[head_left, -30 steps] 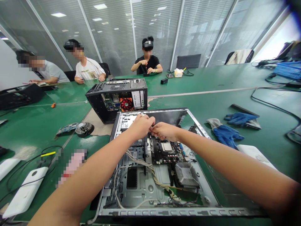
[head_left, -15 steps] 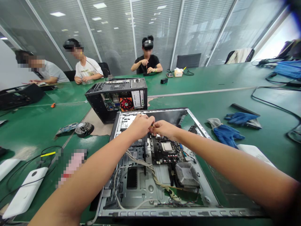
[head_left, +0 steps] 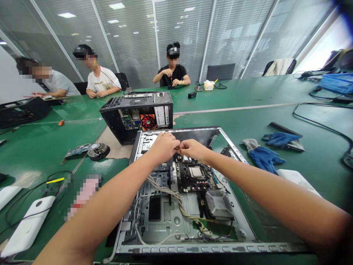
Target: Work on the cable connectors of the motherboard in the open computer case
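My left hand [head_left: 164, 145] and my right hand [head_left: 192, 150] meet over the far end of an open computer case [head_left: 176, 220] lying flat. Both have their fingers closed in a pinch around something small with a yellowish bit showing; its kind is hidden by the fingers. Just below them is a dark motherboard [head_left: 184, 184] with a bare square processor [head_left: 195, 172]. Nearer to me, a grey finned heatsink [head_left: 219, 205] rests in the case, beside a bundle of whitish twisted cables [head_left: 180, 202].
Behind the case stands a black computer tower [head_left: 113, 119] with its side open. Blue work gloves [head_left: 263, 158] lie to the right, near a white box-like device [head_left: 296, 180]. At left are a round fan cooler [head_left: 98, 151] and a white power bank [head_left: 30, 224]. Several people sit across the green table [head_left: 220, 129].
My hands hold nearly the same place, with the fingers shifting slightly around the small thing. The case and the parts in it have not moved.
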A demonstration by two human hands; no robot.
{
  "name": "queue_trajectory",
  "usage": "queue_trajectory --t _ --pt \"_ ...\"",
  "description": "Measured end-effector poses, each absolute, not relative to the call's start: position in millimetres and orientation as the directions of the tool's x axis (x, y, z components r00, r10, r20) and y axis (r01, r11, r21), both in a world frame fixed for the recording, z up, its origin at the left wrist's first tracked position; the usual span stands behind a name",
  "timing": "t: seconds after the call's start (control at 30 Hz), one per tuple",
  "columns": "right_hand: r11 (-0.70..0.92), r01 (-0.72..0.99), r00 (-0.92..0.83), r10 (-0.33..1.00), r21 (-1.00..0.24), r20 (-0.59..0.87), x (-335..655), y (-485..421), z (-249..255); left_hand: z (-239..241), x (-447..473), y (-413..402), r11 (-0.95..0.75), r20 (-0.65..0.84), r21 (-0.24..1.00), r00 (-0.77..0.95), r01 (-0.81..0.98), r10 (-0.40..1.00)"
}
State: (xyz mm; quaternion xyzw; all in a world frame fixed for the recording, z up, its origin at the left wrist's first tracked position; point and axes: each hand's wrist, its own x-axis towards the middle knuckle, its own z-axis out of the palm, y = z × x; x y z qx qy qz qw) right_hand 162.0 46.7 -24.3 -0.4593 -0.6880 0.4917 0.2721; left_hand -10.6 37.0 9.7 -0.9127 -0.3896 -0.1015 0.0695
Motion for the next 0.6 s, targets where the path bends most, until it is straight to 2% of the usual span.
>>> queue_trajectory --t 0.1,0.27,0.37,0.43,0.5,0.53,0.6 --pt "0.095 0.405 -0.436 0.895 -0.909 -0.100 164 47 -24 9 -10 35 -0.690 0.224 -0.043 0.680 0.723 0.698" --pt "0.047 0.401 -0.457 0.876 -0.915 -0.155 168 47 -20 9 -8 33 -0.675 0.248 -0.108 0.677 0.730 0.693" --pt "0.087 0.494 -0.464 0.868 -0.865 -0.178 172 46 -17 9 -7 31 -0.665 0.262 -0.136 0.674 0.735 0.691" --pt "0.155 0.622 -0.495 0.837 -0.767 -0.233 174 45 -15 10 -7 29 -0.652 0.279 -0.150 0.665 0.743 0.693" --pt "0.255 0.766 -0.498 0.815 -0.590 -0.295 177 44 -13 10 -6 27 -0.623 0.308 -0.167 0.641 0.764 0.703" --pt "0.320 0.832 -0.478 0.828 -0.453 -0.293 178 44 -11 9 -5 26 -0.601 0.326 -0.177 0.622 0.780 0.712" --pt "0.329 0.878 -0.431 0.860 -0.349 -0.272 180 44 -8 8 -4 24 -0.543 0.360 -0.192 0.574 0.817 0.736"
